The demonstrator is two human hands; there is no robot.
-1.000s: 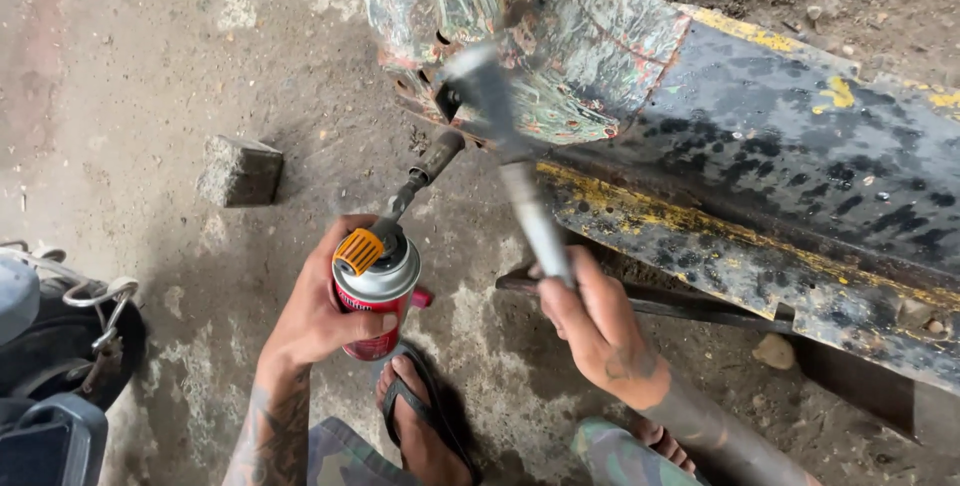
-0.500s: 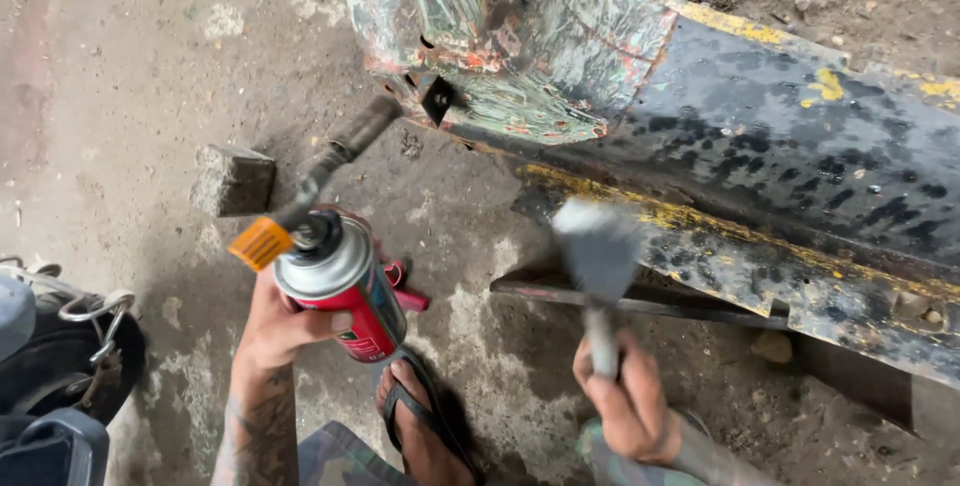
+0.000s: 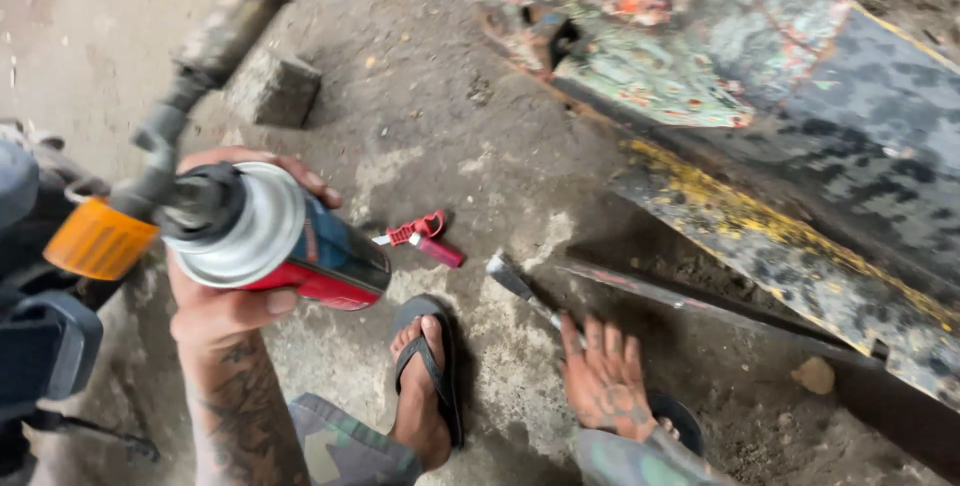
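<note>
The left hand (image 3: 235,291) is wrapped around a red gas canister with a torch head (image 3: 270,236), lying nearly level above the concrete floor (image 3: 430,96), nozzle (image 3: 225,26) pointing up and away. Its grip looks loose, so the canister could slip or swing towards the painted metal panel (image 3: 800,146). The right hand (image 3: 605,381) rests spread on the floor, fingertips touching a chisel (image 3: 525,291).

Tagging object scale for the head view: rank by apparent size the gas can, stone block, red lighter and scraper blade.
1. Gas can, in the left hand; close to the lens, so it looks inflated.
2. Stone block.
3. Red lighter and scraper blade, by the right hand, look alike; unranked.
</note>
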